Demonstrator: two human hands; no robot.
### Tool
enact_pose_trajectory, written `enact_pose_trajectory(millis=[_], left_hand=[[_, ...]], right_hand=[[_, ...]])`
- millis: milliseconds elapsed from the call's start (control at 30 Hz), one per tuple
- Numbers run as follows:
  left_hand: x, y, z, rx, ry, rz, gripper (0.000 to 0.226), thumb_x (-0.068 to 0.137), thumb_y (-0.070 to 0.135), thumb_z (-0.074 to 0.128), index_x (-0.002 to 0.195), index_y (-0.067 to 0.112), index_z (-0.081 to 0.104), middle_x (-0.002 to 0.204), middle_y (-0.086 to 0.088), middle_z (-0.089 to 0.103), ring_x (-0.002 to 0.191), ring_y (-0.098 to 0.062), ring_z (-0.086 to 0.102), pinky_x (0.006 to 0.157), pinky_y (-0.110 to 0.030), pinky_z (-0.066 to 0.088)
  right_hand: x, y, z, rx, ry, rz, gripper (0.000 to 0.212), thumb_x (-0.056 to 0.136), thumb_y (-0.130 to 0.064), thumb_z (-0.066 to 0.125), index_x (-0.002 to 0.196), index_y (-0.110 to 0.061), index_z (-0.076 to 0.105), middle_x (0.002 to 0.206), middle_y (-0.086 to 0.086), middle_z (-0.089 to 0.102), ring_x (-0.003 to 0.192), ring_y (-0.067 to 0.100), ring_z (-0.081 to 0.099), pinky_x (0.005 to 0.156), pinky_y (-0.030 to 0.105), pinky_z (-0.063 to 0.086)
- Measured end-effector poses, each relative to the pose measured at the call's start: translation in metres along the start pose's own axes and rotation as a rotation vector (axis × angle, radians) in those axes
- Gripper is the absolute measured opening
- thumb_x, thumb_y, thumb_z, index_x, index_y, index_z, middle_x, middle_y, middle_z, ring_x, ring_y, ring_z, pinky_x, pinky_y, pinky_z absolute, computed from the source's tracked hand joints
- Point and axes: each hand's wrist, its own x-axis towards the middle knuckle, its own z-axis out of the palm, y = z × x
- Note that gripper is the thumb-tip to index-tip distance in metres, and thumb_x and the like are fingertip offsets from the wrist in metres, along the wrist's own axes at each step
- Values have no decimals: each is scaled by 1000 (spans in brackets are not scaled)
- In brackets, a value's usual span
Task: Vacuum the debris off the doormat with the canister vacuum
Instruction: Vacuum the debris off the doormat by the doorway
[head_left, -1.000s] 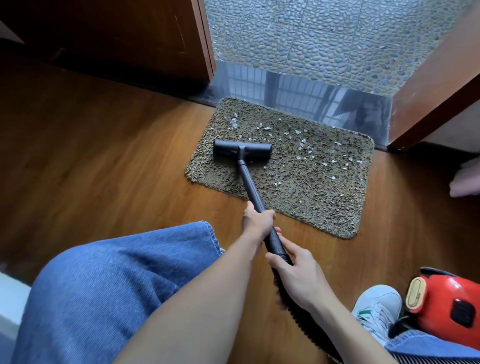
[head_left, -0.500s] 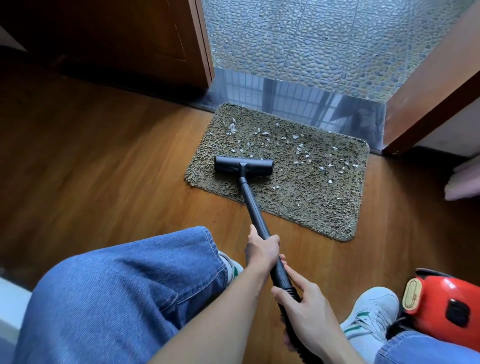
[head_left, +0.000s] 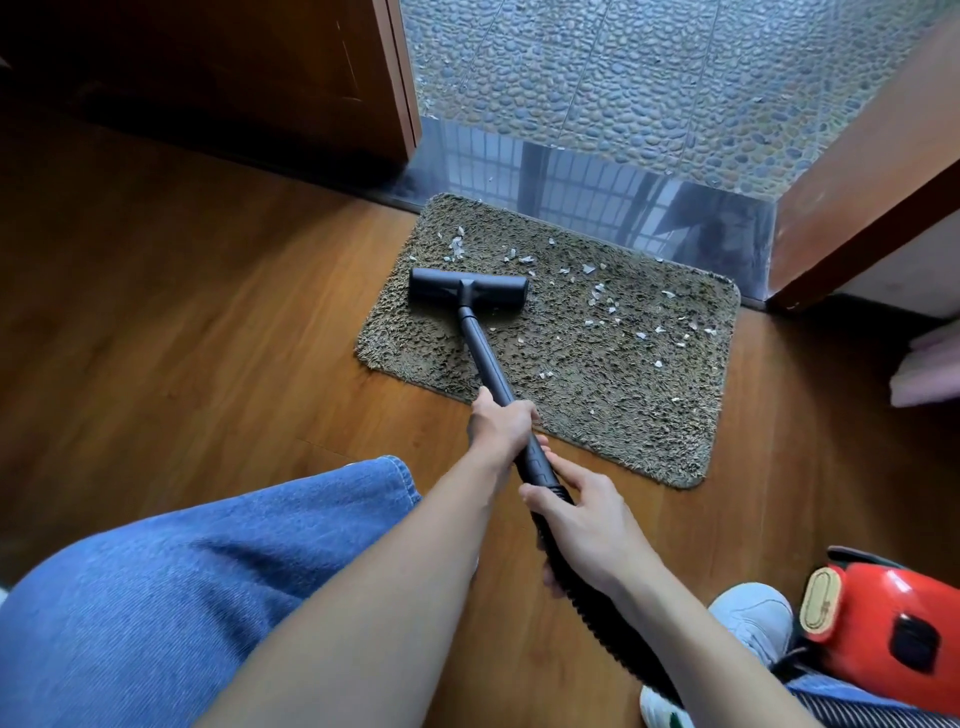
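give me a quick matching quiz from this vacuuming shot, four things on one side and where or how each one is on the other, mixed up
Things:
1. vacuum head
2. canister
3. white scraps
4. left hand

Places or states:
a. red, on the wood floor at the near right
b. gripping the black tube
c. resting on the left part of the doormat
d. scattered over the far and right parts of the doormat

Pairs: 1-c, 2-a, 3-d, 4-b

Blue jeans (head_left: 182, 587), white sneakers (head_left: 753, 618), bare forearms
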Motion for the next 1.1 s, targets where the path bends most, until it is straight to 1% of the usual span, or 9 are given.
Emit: enact_pose_trajectory(millis=[67, 167, 233, 400, 633, 767, 867, 1033, 1100], left_hand=[[10, 8, 0, -2, 0, 14, 42, 85, -3, 57, 124, 5, 46, 83, -16, 60, 49, -25, 59, 56, -35, 55], [18, 21, -1, 12, -19, 28, 41, 85, -5, 56, 124, 3, 45, 85, -16, 58, 48, -25, 58, 51, -34, 54], [20, 26, -2, 26, -30, 26, 40, 86, -6, 56, 123, 3, 43, 86, -16, 56, 49, -24, 57, 49, -33, 55], [8, 14, -3, 39, -24, 7, 39, 87, -3, 56, 124, 4, 45, 86, -14, 59, 48, -23, 59, 48, -31, 54], [-20, -30, 0, 71, 1, -11, 48, 88, 4, 56, 133, 14, 41, 91, -10, 64, 49, -23, 64, 52, -32, 57], [-22, -39, 0, 102, 8, -20, 70, 87, 7, 57, 151, 18, 31, 101, -12, 67, 51, -23, 67, 59, -38, 63], [-15, -25, -2, 92, 20, 4, 55, 87, 5, 57, 139, 12, 41, 89, -8, 64, 52, -25, 67, 57, -36, 61], [10, 5, -2, 79, 21, 23, 44, 85, 3, 58, 127, 9, 45, 92, -12, 65, 53, -27, 64, 63, -42, 63], [22, 16, -3, 73, 17, 35, 40, 83, 2, 59, 121, 9, 47, 94, -16, 64, 53, -28, 64, 64, -44, 63]], right_hand=[[12, -4, 0, -13, -5, 6, 34, 94, -25, 60, 110, -56, 58, 56, 4, 61, 45, 34, 66, 45, 33, 53], [26, -10, 1, 1, -5, 16, 25, 94, -24, 61, 101, -48, 62, 52, 2, 58, 44, 32, 64, 48, 36, 54], [29, -12, 2, 17, -9, 25, 24, 94, -23, 61, 107, -43, 61, 53, 5, 58, 44, 31, 63, 48, 36, 54], [14, -4, 3, 35, -17, 26, 43, 94, -23, 61, 119, -57, 58, 58, 7, 58, 44, 32, 64, 45, 34, 53], [-28, 26, 0, 73, -34, 41, 54, 96, -22, 61, 126, -66, 49, 58, 7, 59, 43, 32, 63, 42, 33, 51], [-35, 32, 2, 67, -29, 47, 57, 95, -26, 62, 135, -64, 47, 58, 7, 60, 43, 32, 64, 41, 31, 50], [-24, 22, 1, 68, -25, 19, 53, 96, -24, 62, 126, -65, 49, 56, 6, 59, 43, 32, 63, 42, 32, 51], [10, -1, 0, 92, -22, -13, 46, 96, -23, 63, 98, -69, 57, 58, 6, 58, 43, 34, 63, 43, 34, 52], [24, -8, 1, 92, -29, -20, 46, 95, -24, 63, 92, -70, 59, 58, 6, 58, 44, 35, 63, 43, 34, 52]])
